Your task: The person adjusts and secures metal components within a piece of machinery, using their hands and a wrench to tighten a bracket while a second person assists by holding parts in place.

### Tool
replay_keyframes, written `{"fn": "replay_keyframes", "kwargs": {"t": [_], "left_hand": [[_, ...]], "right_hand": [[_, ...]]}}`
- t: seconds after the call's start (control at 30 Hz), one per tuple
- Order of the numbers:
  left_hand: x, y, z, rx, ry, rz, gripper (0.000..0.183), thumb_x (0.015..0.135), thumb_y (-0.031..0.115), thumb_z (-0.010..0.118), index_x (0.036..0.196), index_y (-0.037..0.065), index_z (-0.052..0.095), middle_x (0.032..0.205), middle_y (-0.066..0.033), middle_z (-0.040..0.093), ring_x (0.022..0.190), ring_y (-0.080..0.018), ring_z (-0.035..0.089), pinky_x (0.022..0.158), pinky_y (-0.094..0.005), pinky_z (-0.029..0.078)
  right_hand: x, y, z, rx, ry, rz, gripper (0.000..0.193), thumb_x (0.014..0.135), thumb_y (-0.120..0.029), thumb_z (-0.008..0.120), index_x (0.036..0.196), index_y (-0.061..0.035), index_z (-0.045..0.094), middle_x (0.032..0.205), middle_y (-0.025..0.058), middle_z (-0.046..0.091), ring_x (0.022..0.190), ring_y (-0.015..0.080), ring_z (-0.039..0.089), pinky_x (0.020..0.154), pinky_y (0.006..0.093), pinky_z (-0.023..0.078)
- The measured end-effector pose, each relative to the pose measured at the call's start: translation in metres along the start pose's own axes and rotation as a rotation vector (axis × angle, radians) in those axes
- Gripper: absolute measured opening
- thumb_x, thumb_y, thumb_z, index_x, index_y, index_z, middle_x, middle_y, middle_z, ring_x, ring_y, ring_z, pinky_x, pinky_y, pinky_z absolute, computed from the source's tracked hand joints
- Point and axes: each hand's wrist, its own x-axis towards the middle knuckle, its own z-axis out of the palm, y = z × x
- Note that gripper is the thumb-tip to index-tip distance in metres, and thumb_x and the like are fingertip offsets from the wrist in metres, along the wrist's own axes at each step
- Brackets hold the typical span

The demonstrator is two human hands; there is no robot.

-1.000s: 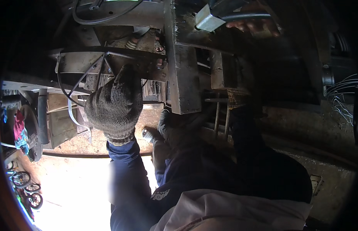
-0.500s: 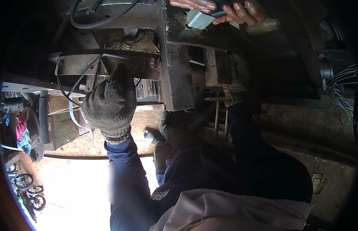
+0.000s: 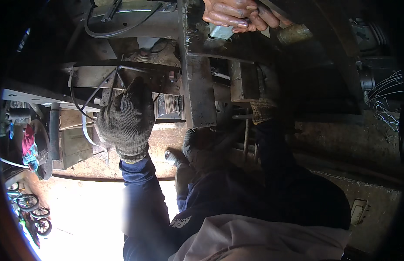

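Observation:
My left hand (image 3: 127, 119), in a grey knit glove, is closed at the edge of the machine. Its fingertips and whatever they grip are hidden behind the glove. Thin bent metal rods (image 3: 95, 92) cross right beside it, and a pale curved strip (image 3: 86, 130) hangs by the wrist. Deep shadow covers most of my right hand (image 3: 263, 111); only its knit glove cuff shows, just below a square-ended metal block (image 3: 244, 82), and its fingers cannot be seen. Between my hands a thick steel bar (image 3: 200, 89) juts toward me.
Across the machine, another person's bare hands (image 3: 247, 16) rest over a pale metal piece (image 3: 220, 31). A stack of thin plates (image 3: 169, 105) lies under the machine. Loose wires (image 3: 384, 102) are at right, a colourful cloth (image 3: 30, 148) at left, and bicycles (image 3: 30, 206) stand at lower left.
The other person's hands have come together and now cover more of the pale metal piece. The view has shifted slightly; my two hands hold nearly the same places.

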Motion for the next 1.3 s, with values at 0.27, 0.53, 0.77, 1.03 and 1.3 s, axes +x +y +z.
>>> {"fn": "replay_keyframes", "kwargs": {"t": [0.27,0.53,0.77,1.03,1.3], "left_hand": [[0.000,0.002,0.000,0.010,0.007,0.029,0.021,0.091,0.026,0.074,0.109,0.017,0.079,0.094,-0.0053,0.079,0.071,-0.0228,0.074,0.064,-0.0345,0.057],[0.000,-0.003,-0.002,0.010,-0.016,0.048,0.021,0.091,0.027,0.074,0.109,0.017,0.079,0.096,-0.0064,0.079,0.075,-0.0237,0.075,0.067,-0.0340,0.059],[0.003,0.000,-0.005,-0.003,-0.023,0.033,0.021,0.091,0.028,0.074,0.109,0.017,0.080,0.098,-0.0072,0.079,0.074,-0.0243,0.075,0.066,-0.0343,0.059],[0.001,-0.002,-0.002,-0.010,0.006,0.055,0.021,0.092,0.027,0.074,0.109,0.017,0.079,0.097,-0.0066,0.079,0.075,-0.0244,0.076,0.067,-0.0350,0.059],[0.001,0.002,-0.004,0.005,-0.068,-0.012,0.021,0.092,0.025,0.072,0.110,0.016,0.079,0.099,-0.0084,0.078,0.078,-0.0263,0.076,0.069,-0.0358,0.060]], "right_hand": [[-0.009,0.039,-0.003,0.143,-0.022,0.181,0.033,0.101,-0.020,0.058,0.128,-0.0005,0.065,0.128,0.0142,0.068,0.120,0.0266,0.062,0.105,0.0370,0.047],[-0.014,0.017,-0.003,-0.174,-0.039,0.092,0.035,0.102,-0.021,0.060,0.131,-0.0010,0.063,0.128,0.0124,0.067,0.118,0.0253,0.062,0.103,0.0371,0.048],[-0.012,0.010,-0.001,-0.096,-0.008,0.095,0.035,0.100,-0.023,0.062,0.128,-0.0019,0.065,0.127,0.0155,0.067,0.120,0.0296,0.062,0.106,0.0390,0.046],[-0.008,-0.004,0.001,-0.133,0.023,0.037,0.034,0.098,-0.025,0.065,0.122,-0.0020,0.068,0.124,0.0181,0.069,0.119,0.0334,0.063,0.106,0.0410,0.046],[-0.005,0.010,0.002,-0.019,0.033,0.090,0.030,0.099,-0.024,0.064,0.116,-0.0008,0.071,0.118,0.0185,0.071,0.113,0.0314,0.066,0.101,0.0401,0.049]]}}
